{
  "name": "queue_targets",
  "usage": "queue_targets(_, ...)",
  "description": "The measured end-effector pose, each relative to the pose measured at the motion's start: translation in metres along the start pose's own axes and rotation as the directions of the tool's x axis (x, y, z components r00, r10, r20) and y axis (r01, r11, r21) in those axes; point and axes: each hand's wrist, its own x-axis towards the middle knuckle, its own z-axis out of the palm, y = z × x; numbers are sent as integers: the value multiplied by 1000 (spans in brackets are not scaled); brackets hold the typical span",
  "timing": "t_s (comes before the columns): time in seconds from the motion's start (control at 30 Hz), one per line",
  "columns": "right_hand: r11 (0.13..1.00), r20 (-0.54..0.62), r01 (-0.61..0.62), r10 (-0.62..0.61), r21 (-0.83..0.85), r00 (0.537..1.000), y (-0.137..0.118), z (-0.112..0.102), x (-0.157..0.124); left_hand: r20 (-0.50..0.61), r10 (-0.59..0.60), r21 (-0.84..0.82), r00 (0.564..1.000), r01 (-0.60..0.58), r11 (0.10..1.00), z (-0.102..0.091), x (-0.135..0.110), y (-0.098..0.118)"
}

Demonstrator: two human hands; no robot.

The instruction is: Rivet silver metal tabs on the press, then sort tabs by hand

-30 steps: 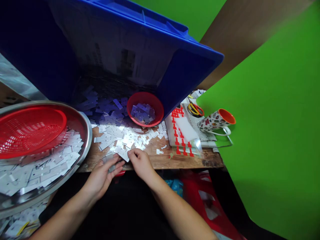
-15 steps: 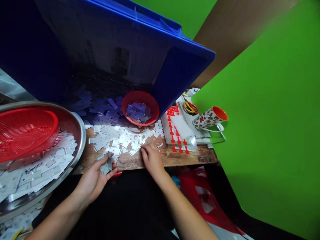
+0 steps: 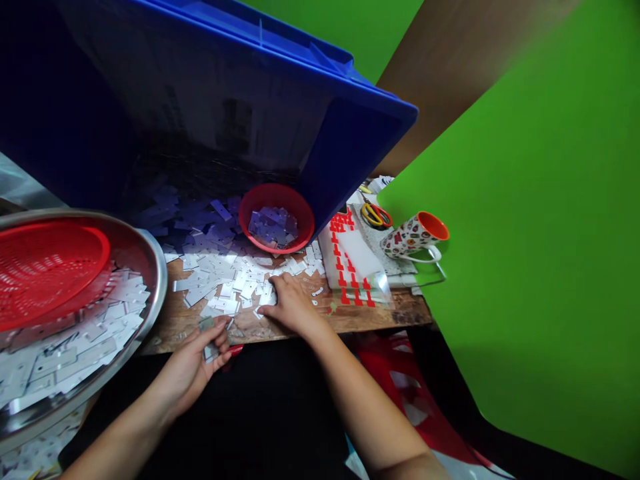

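My left hand is closed around a few small flat metal plates at the table's front edge, palm turned up. Just to its right, my right hand rests over the near edge of a loose pile of silvery metal plates. Its thumb and forefinger are spread apart at the pile, and I see nothing gripped between them; the other fingers are partly hidden. A red bowl holding similar plates stands behind the pile.
A blue bin lies on its side behind the pile, with plates inside. To the left, a steel basin carries plates and a red colander. On the right are scissors, a patterned mug and a red-marked plastic sheet.
My right hand has moved left over the pile, and its thumb and forefinger have parted. My left hand has dropped slightly, and the upright plate at its fingertips no longer shows.
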Motion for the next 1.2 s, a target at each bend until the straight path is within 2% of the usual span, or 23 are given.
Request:
queue_targets(0.23, 995, -10, 90, -89, 37, 996, -4, 5, -7, -68, 39, 136, 997, -30, 990, 2, 2, -5)
queue_targets(0.33, 993, -95, 104, -99, 56, 991, -5, 2, -11, -40, 68, 195, 997, -58, 979, 1, 4, -7)
queue_targets(0.4, 995, -160, 91, -83, 46, 984, -5, 0, -14, -24, 110, 307, 994, -98, 947, -1, 6, -8)
queue_targets(0.47, 995, -171, 98, -97, -1, 981, -5, -1, -19, 29, 213, 497, 977, -199, 845, -1, 9, -9)
queue_targets(0.57, 982, -107, 157, -168, -104, 980, -4, 1, -28, 270, 348, 733, 898, -426, 530, 1, 11, -9)
queue_targets(0.63, 972, -71, 183, -196, -150, 978, -3, 4, -34, 422, 317, 790, 849, -516, 331, 5, 13, -11)
queue_targets(0.7, 968, -57, 187, -199, -169, 978, -1, 6, -37, 474, 273, 817, 837, -534, 219, 8, 14, -13)
queue_targets(0.87, 977, -113, 65, -90, -202, 990, 10, 7, -36, 449, 298, 837, 842, -513, 190, 9, 17, -17)
queue_targets(1.0, 986, -199, -36, 4, -160, 980, 17, 8, -34, 471, 264, 854, 842, -510, 104, 5, 16, -16)
queue_targets(1.13, 999, -237, -47, 39, -28, 971, 17, 10, -34, 463, 275, 850, 842, -510, 130, 0, 15, -14)
queue_targets(1.2, 1000, -209, -5, 6, 6, 978, 14, 9, -33, 477, 281, 843, 833, -523, 121, -4, 15, -14)
